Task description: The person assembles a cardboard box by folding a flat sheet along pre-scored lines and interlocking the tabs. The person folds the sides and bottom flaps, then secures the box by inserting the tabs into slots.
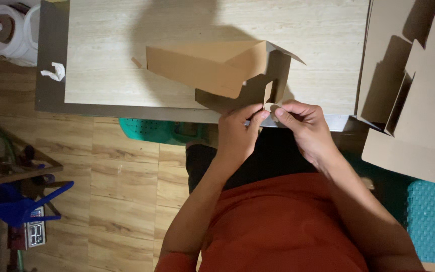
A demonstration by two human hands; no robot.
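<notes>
A half-folded cardboard box (pixel 217 70) lies on a pale wooden table (pixel 127 45), near the table's front edge. At that edge, the left hand (pixel 237 133) and right hand (pixel 303 128) meet below the box, fingertips pressed together, pinching what looks like a small strip of tape (pixel 270 107). Flat cardboard sheets (pixel 419 90) are stacked to the right of the box.

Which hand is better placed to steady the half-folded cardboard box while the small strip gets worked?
Left, probably. The left hand already lies against the cardboard box at its near edge, while the right hand pinches the small pale strip beside it.
</notes>
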